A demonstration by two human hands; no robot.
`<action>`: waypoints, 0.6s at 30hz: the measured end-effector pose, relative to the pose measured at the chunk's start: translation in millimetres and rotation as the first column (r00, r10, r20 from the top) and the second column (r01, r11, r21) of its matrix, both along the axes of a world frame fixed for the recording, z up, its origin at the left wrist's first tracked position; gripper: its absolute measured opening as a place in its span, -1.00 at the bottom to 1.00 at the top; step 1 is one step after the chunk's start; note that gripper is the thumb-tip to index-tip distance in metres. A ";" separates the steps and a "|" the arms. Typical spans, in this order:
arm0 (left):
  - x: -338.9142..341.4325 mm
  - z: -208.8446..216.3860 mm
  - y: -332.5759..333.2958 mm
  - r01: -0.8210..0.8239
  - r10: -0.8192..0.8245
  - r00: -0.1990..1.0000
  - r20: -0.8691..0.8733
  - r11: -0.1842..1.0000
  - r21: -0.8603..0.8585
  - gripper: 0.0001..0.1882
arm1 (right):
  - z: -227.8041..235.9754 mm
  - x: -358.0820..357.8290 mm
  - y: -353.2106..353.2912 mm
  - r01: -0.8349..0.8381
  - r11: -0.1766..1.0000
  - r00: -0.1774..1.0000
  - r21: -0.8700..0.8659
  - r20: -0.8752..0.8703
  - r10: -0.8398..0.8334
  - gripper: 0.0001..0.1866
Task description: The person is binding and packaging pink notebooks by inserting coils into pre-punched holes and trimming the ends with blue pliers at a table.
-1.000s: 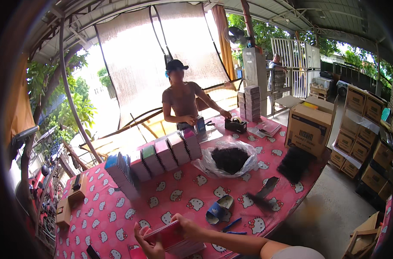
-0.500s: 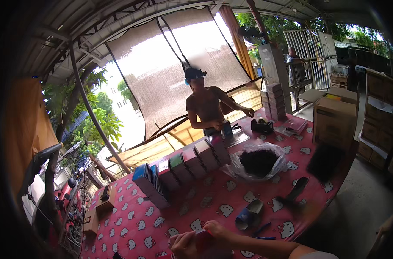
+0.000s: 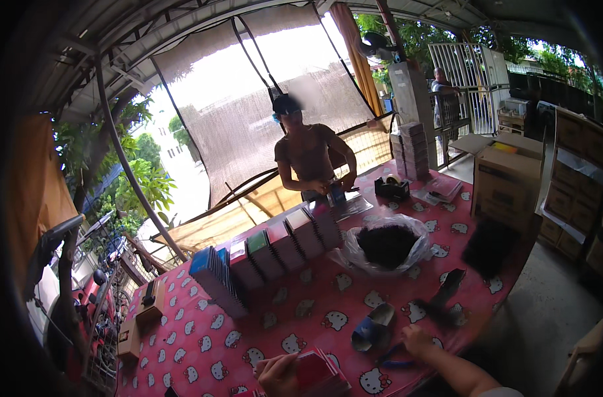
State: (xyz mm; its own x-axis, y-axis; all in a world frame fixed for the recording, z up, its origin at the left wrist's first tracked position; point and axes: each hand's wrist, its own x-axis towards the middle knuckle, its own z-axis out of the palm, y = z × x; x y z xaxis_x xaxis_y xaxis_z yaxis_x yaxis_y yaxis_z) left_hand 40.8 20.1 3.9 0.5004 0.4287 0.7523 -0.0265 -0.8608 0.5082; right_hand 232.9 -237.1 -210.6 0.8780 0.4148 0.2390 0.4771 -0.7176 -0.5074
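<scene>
- The bench (image 3: 202,365), under a pink cloth printed with cartoon cats, fills the middle; its near edge is cut off by the lower border.
- A large cardboard box (image 3: 503,188) stands at the far right of the bench, a flap spread to the left; its contents are mostly hidden.
- A co-worker (image 3: 311,155) stands at the far side, the lower body hidden by the bench and the notebooks; what the two hands do there is too dim to make out.
- A row of spiral notebooks (image 3: 302,233) runs across the left and middle of the bench, the front stacks partly covering those behind.
- A clear plastic bag (image 3: 420,246) bulges around a dark mass (image 3: 386,245), too black for single pieces to show.
- The red notebook (image 3: 313,372) lies at the near edge, its lower part cut off.
- The left hand (image 3: 279,377) touches the notebook's left edge with bent fingers; the underside is hidden, so I cannot tell whether it grasps.
- The right hand (image 3: 417,341) is apart from the notebook, beside dark blurred strands (image 3: 440,314); its fingertips are unclear and I cannot tell whether it holds anything.
- A blue-and-white rounded object (image 3: 374,327) sits just left of that hand, its kind uncertain.
- A slim blue tool (image 3: 397,363) lies near the wrist, its outline blurred.
</scene>
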 end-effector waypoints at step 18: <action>-4.3 6.1 -9.8 -0.093 0.073 0.991 -0.111 0.979 -0.182 -0.83 | 212.5 -61.2 130.8 -0.583 0.568 0.745 0.581 0.102 0.660 -0.81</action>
